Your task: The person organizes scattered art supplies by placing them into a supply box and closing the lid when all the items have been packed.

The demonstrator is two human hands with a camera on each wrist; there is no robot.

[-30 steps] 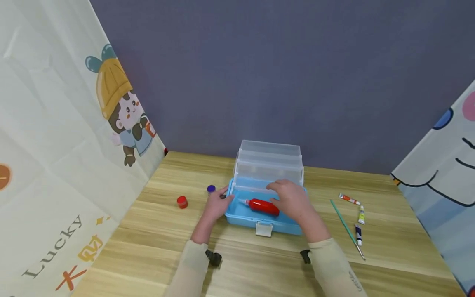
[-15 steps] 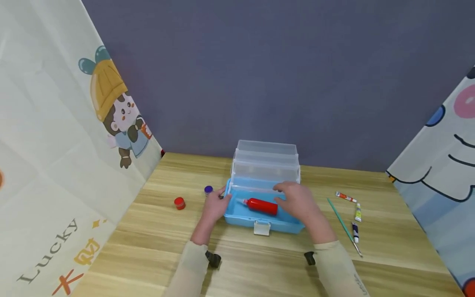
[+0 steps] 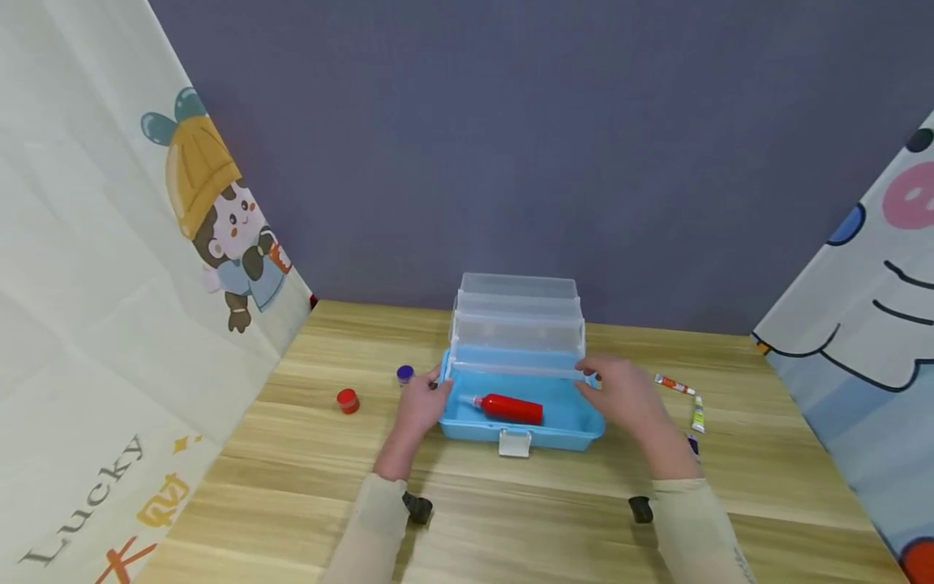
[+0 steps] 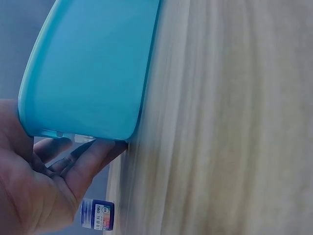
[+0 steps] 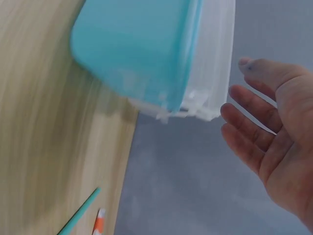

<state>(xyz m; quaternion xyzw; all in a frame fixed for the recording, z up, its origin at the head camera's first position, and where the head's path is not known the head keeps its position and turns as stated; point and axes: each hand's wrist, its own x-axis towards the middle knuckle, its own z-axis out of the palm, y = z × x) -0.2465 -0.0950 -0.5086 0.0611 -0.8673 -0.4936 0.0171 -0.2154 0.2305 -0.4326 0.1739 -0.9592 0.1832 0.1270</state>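
A light-blue plastic storage box (image 3: 558, 440) stands raised-lid on the wooden table, its clear tiered trays (image 3: 518, 308) folded up at the back. On the box floor lies a red squeeze bottle (image 3: 513, 409) with a clear pointed nozzle. My left hand (image 3: 421, 401) grips the box's left end, thumb over the rim and fingers along the outer wall, as the left wrist view shows. Over the box's right end hovers my right hand (image 3: 626, 397), fingers loosely bent and holding nothing; in the right wrist view the hand (image 5: 279, 132) is apart from the box.
Left of the box are a purple-lidded paint jar (image 3: 404, 373) and a red jar (image 3: 348, 401). To the right lie an orange-red paint tube (image 3: 674, 384), a yellow tube (image 3: 698, 414), a dark tube (image 3: 693, 445), and a green-handled brush (image 5: 80, 211). A grey-blue wall (image 3: 511, 146) backs the table.
My right hand has moved away from the red bottle to the right, over the box's right end. The left hand keeps its grip, and the bottle stays in the box.
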